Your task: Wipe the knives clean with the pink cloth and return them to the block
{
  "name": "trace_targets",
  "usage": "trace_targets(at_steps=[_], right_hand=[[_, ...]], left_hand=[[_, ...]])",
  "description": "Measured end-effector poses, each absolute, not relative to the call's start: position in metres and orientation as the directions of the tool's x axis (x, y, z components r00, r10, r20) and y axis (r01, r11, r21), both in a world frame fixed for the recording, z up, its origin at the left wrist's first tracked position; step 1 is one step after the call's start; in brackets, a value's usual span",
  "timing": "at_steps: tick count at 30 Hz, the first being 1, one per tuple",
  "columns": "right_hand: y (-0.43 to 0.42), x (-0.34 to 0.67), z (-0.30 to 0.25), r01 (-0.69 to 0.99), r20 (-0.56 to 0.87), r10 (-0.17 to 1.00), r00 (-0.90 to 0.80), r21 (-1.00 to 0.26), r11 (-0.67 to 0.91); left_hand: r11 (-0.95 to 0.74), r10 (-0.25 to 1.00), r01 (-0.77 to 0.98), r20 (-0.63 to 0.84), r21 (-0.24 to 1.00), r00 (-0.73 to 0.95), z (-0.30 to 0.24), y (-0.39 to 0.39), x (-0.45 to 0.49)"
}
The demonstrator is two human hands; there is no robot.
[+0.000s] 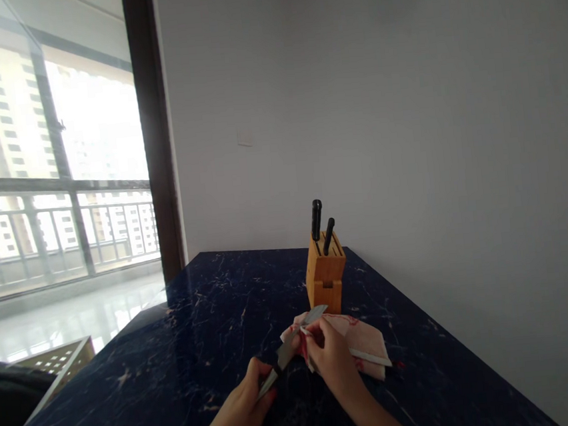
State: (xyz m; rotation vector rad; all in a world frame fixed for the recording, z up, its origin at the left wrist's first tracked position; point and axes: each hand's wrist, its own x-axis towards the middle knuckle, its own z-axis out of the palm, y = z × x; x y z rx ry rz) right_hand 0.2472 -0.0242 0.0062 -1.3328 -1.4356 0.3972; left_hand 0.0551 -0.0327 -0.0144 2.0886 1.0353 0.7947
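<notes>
My left hand (251, 395) is closed around the handle of a knife (286, 352), low at the middle of the view. The blade slants up and to the right, its tip showing beyond my right fingers. Pinched in my right hand (332, 356) is part of a pink and white cloth (369, 336) with red marks, pressed at the blade. The rest of the cloth spreads to the right over the dark table. Just behind the blade tip stands a wooden knife block (323, 277), with several black-handled pieces (317, 218) in its slots.
The dark blue marbled table (232, 298) meets a grey wall (434, 158) along its right side. A large window (101, 143) with a dark frame is at the left. Below it, beside the table, are a perforated light-coloured item (59, 358) and something black (10, 397).
</notes>
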Motion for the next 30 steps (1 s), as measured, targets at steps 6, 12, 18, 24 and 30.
trace_targets(at_steps=[6, 12, 18, 24, 30], right_hand=[[-0.036, 0.233, 0.006, 0.455, 0.457, 0.889, 0.032, -0.798, 0.394], [-0.044, 0.222, 0.010, 0.475, 0.506, 0.856, -0.107, -0.730, 0.491], [-0.047, 0.221, 0.014, 0.400, 0.488, 0.872, -0.043, -0.791, 0.463], [-0.052, 0.215, 0.011, 0.361, 0.518, 0.856, 0.000, -0.798, 0.483], [-0.049, 0.213, 0.004, 0.399, 0.523, 0.852, 0.005, -0.782, 0.478]], left_hand=[[-0.444, 0.845, 0.345, 0.258, 0.827, 0.468, -0.014, -0.033, 0.055], [-0.127, 0.931, 0.025, 0.110, 0.992, 0.348, -0.011, -0.025, 0.059], [0.174, 0.969, -0.285, -0.111, 0.943, 0.223, 0.006, -0.025, 0.052], [0.213, 0.952, -0.302, -0.128, 0.929, 0.278, 0.007, -0.026, 0.055], [0.234, 0.897, -0.436, -0.020, 0.869, 0.442, 0.003, -0.027, 0.058]])
